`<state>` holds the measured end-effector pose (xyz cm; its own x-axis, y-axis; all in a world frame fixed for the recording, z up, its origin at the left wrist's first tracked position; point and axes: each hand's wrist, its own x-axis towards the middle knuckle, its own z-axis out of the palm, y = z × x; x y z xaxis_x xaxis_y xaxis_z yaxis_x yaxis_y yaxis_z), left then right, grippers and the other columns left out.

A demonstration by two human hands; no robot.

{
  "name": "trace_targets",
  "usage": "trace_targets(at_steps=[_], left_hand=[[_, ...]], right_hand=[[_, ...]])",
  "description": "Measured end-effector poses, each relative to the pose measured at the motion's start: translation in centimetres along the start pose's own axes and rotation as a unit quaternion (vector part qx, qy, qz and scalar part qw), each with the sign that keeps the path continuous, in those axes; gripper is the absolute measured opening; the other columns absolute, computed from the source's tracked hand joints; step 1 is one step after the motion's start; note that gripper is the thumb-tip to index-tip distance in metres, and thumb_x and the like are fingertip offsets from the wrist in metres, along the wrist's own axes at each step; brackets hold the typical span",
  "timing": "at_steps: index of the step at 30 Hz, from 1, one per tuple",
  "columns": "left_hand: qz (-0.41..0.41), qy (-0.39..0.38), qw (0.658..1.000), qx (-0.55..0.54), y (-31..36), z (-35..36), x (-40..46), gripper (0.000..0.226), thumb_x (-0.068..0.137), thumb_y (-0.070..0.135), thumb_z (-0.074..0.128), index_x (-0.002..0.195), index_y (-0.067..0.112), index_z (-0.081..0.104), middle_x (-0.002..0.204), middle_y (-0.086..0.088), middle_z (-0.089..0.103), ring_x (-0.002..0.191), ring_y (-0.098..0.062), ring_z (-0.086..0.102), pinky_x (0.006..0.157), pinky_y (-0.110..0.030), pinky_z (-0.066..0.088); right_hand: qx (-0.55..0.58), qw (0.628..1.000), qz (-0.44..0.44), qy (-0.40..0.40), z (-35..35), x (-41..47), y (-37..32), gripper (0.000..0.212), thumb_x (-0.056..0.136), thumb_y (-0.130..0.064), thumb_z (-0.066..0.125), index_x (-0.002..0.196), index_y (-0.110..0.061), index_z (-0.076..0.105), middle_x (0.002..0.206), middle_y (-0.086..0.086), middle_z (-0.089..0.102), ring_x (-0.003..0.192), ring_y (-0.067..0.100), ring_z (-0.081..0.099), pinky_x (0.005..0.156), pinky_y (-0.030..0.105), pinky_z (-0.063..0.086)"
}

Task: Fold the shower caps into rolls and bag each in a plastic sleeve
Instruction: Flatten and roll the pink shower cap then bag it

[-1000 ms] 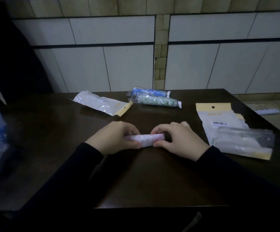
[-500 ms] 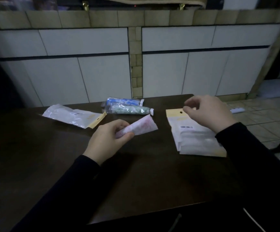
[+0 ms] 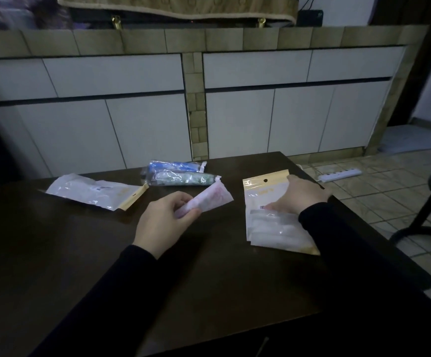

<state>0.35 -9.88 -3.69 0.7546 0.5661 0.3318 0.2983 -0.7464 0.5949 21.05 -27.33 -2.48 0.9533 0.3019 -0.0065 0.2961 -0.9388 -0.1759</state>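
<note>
Pale pink rolled shower cap (image 3: pixel 209 200) is pinched in the left hand (image 3: pixel 165 222), held just above the dark wooden desk (image 3: pixel 54 253). Right hand (image 3: pixel 303 197) rests flat, fingers loose, on the stack of clear yellow-headed plastic sleeves (image 3: pixel 268 220). Rolling looks done, bagging step starting; next needs one sleeve separated and opened.

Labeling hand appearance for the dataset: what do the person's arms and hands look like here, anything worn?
Both arms are covered by long, plain dark sleeves, black or near-black in the dim light, ending at the wrists. The left hand and right hand are bare: no gloves, and no rings, watch or markings that I can make out. No logos or patterns show on the sleeves.
</note>
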Motion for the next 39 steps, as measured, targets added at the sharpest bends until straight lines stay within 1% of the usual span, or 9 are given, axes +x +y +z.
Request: trace_targets(at_steps=[3, 6, 9, 16, 22, 25, 30, 35, 39], left_hand=[[-0.006, 0.002, 1.0, -0.008, -0.3, -0.2, 0.0, 0.026, 0.088, 0.035, 0.069, 0.112, 0.024, 0.066, 0.096, 0.006, 0.068, 0.087, -0.006, 0.062, 0.08, -0.031, 0.055], [-0.011, 0.001, 1.0, -0.021, -0.7, -0.3, 0.0, 0.026, 0.087, 0.036, 0.069, 0.111, 0.026, 0.066, 0.095, 0.008, 0.068, 0.087, -0.005, 0.061, 0.081, -0.032, 0.055], [-0.011, 0.003, 0.999, -0.033, -0.9, -0.4, 0.1, 0.026, 0.086, 0.036, 0.07, 0.11, 0.026, 0.067, 0.094, 0.01, 0.068, 0.086, -0.004, 0.061, 0.081, -0.032, 0.055], [-0.009, 0.026, 0.997, -0.077, -1.8, -1.0, 0.1, 0.024, 0.086, 0.034, 0.07, 0.109, 0.027, 0.067, 0.094, 0.011, 0.067, 0.088, -0.002, 0.061, 0.076, -0.024, 0.05], [0.005, -0.019, 0.972, -0.233, -2.1, -2.2, 0.4, 0.027, 0.083, 0.038, 0.071, 0.107, 0.026, 0.069, 0.098, 0.008, 0.073, 0.094, -0.009, 0.068, 0.083, -0.032, 0.054], [0.029, -0.057, 0.97, -0.236, -1.2, -1.9, 0.4, 0.012, 0.085, 0.03, 0.071, 0.097, 0.029, 0.07, 0.094, 0.008, 0.073, 0.089, -0.01, 0.068, 0.079, -0.029, 0.053], [0.019, -0.067, 0.965, -0.254, -0.5, -1.2, 0.8, 0.018, 0.084, 0.03, 0.073, 0.101, 0.024, 0.072, 0.096, 0.003, 0.074, 0.091, -0.017, 0.07, 0.086, -0.042, 0.057], [0.006, -0.058, 0.962, -0.265, -0.5, -1.0, 0.8, 0.017, 0.083, 0.027, 0.074, 0.1, 0.024, 0.072, 0.094, 0.004, 0.075, 0.088, -0.014, 0.07, 0.081, -0.036, 0.059], [0.006, -0.03, 0.966, -0.255, -1.0, -1.5, 0.6, 0.013, 0.084, 0.025, 0.073, 0.096, 0.029, 0.071, 0.089, 0.012, 0.074, 0.083, -0.004, 0.069, 0.068, -0.019, 0.053]], right_hand=[[0.122, 0.992, -0.006, 0.026, -0.5, -0.1, 0.2, 0.067, 0.07, -0.044, 0.078, 0.123, -0.018, 0.048, 0.112, 0.003, 0.062, 0.106, 0.028, 0.057, 0.098, 0.048, 0.04], [0.256, 0.966, -0.032, 0.009, -1.8, -0.5, 0.6, 0.038, 0.075, -0.027, 0.076, 0.098, -0.003, 0.057, 0.096, 0.009, 0.067, 0.093, 0.029, 0.063, 0.087, 0.043, 0.051], [0.35, 0.932, -0.094, 0.005, -3.1, -0.9, 0.7, 0.025, 0.081, -0.024, 0.07, 0.092, -0.002, 0.069, 0.092, 0.012, 0.072, 0.087, 0.029, 0.067, 0.076, 0.037, 0.054], [0.452, 0.867, -0.212, 0.017, -3.9, -1.8, -0.7, 0.009, 0.09, -0.032, 0.063, 0.091, -0.024, 0.066, 0.097, -0.003, 0.072, 0.09, 0.018, 0.068, 0.082, 0.041, 0.055], [0.518, 0.816, -0.254, -0.04, -2.4, -2.6, -2.2, 0.024, 0.091, -0.027, 0.063, 0.11, -0.013, 0.066, 0.104, 0.002, 0.073, 0.092, 0.016, 0.07, 0.081, 0.034, 0.058], [0.543, 0.792, -0.262, -0.094, -1.3, -2.6, -2.8, 0.024, 0.091, -0.024, 0.063, 0.111, -0.01, 0.066, 0.103, 0.005, 0.073, 0.091, 0.017, 0.071, 0.077, 0.031, 0.058], [0.553, 0.775, -0.275, -0.134, -0.3, -2.7, -3.6, 0.02, 0.088, -0.018, 0.065, 0.107, -0.013, 0.067, 0.098, 0.003, 0.074, 0.087, 0.016, 0.071, 0.073, 0.029, 0.059], [0.539, 0.777, -0.289, -0.146, 0.1, -2.9, -3.7, 0.034, 0.078, -0.033, 0.068, 0.108, -0.017, 0.068, 0.099, 0.001, 0.074, 0.091, 0.015, 0.071, 0.073, 0.029, 0.057], [0.415, 0.838, -0.305, -0.181, -0.2, -2.2, -2.5, 0.02, 0.095, -0.025, 0.056, 0.107, -0.019, 0.071, 0.105, -0.003, 0.071, 0.099, 0.01, 0.064, 0.08, 0.021, 0.045]])
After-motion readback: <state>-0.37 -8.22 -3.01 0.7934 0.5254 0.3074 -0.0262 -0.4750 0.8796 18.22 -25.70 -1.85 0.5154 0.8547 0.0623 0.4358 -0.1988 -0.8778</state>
